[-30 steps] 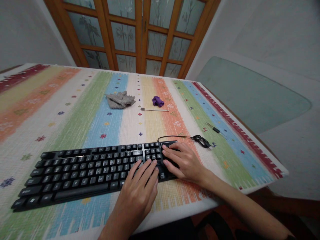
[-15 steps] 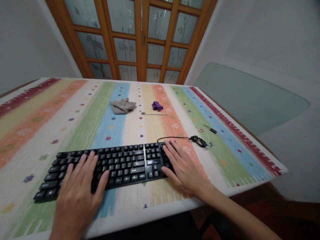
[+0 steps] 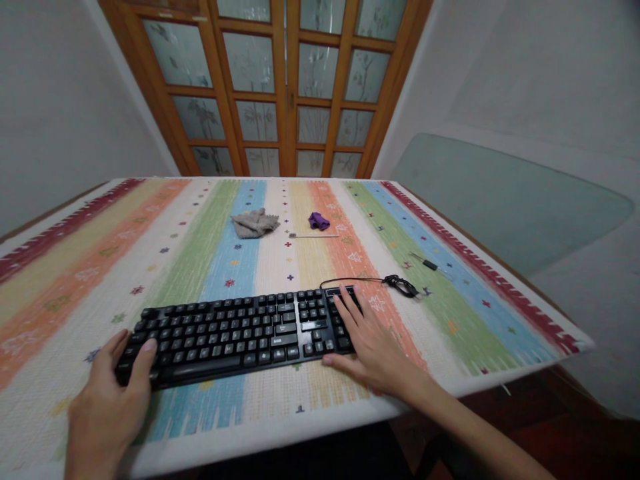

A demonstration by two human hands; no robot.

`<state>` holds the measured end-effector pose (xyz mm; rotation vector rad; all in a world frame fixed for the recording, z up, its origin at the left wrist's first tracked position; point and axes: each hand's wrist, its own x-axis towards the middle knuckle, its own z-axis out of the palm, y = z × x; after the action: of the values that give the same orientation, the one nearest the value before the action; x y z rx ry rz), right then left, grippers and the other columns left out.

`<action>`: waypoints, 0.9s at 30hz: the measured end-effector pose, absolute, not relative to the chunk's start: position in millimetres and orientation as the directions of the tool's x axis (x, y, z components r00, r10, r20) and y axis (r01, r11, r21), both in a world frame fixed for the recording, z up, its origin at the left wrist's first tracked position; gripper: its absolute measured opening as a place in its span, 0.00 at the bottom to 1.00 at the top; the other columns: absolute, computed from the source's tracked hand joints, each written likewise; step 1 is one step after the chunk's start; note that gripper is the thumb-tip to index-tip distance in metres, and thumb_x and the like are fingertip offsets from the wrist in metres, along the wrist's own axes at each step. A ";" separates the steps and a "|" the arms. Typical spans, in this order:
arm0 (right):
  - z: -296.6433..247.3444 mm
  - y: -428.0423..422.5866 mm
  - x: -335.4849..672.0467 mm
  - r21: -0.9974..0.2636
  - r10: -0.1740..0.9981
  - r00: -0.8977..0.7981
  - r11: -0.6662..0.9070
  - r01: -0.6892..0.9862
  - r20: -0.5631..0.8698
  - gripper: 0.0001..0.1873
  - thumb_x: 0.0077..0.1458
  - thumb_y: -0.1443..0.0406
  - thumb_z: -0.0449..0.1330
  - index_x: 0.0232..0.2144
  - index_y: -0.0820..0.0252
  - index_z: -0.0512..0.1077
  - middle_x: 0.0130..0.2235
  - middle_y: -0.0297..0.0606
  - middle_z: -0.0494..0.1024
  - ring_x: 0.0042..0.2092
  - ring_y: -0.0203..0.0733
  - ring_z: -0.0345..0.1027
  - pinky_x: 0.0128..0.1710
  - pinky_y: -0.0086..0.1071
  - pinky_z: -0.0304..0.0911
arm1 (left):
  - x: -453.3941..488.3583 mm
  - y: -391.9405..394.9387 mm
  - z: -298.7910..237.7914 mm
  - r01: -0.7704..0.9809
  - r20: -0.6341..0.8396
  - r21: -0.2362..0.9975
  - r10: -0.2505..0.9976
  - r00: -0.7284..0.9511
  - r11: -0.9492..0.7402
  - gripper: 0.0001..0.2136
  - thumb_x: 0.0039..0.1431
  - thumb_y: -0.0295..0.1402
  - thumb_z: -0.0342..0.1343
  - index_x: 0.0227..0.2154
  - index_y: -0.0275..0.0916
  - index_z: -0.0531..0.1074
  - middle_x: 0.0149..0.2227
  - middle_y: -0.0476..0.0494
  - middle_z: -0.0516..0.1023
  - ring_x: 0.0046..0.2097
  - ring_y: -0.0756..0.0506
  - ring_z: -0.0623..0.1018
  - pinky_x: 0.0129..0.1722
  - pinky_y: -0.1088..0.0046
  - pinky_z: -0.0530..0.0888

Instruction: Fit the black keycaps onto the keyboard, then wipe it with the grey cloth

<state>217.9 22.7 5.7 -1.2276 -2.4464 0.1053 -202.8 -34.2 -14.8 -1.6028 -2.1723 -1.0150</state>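
A black computer keyboard [image 3: 220, 333] lies across the front of the table, its keys facing up. My left hand [image 3: 113, 393] grips its left end, thumb over the front corner and fingers round the side edge. Over the number pad at the right end rests my right hand [image 3: 373, 350], fingers stretched out and thumb at the keyboard's front edge. From the back of the keyboard a cable runs to a coiled black bundle [image 3: 401, 287] on the right.
Farther back lie a crumpled grey cloth [image 3: 255, 224], a purple cloth [image 3: 319, 221] and a thin toothbrush [image 3: 315, 235]. A small object with a black middle [image 3: 430, 265] is at the right. A striped tablecloth [image 3: 175, 267] covers the table; wooden glazed doors [image 3: 287, 100] stand behind.
My left hand has moved left off the keys and closed round the keyboard's left end. The left end now lies slightly more level. My right hand stays over the number pad.
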 end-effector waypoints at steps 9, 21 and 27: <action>-8.1 23.9 255.0 -0.585 0.866 -0.371 0.500 0.639 0.335 0.65 0.54 0.50 0.69 0.73 0.53 0.26 0.73 0.53 0.43 0.72 0.62 0.40 0.68 0.60 0.50 | -166.0 -30.0 28.7 0.589 0.080 0.682 0.756 -0.650 0.435 0.31 0.66 0.57 0.41 0.63 0.45 0.62 0.63 0.39 0.73 0.63 0.28 0.71 0.64 0.43 0.66; -5.2 46.9 328.0 -0.700 0.931 -0.257 0.365 0.613 0.260 0.66 0.51 0.51 0.72 0.73 0.52 0.30 0.74 0.53 0.42 0.73 0.61 0.40 0.69 0.62 0.39 | -108.9 -9.5 26.5 0.676 0.037 0.681 0.909 -0.414 0.280 0.36 0.58 0.58 0.44 0.63 0.38 0.60 0.64 0.31 0.70 0.63 0.30 0.72 0.63 0.45 0.66; -11.2 46.0 327.6 -0.701 0.928 -0.232 0.373 0.608 0.293 0.64 0.52 0.50 0.70 0.73 0.50 0.30 0.74 0.53 0.43 0.72 0.61 0.43 0.67 0.62 0.47 | -113.1 2.5 46.3 0.793 0.205 0.568 0.895 -0.396 0.220 0.36 0.60 0.55 0.45 0.64 0.35 0.59 0.60 0.28 0.75 0.59 0.28 0.76 0.57 0.44 0.72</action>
<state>327.6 46.0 -11.2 -1.3240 -1.9449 0.5910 -113.1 2.5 46.3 -1.8032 -2.5781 -1.0217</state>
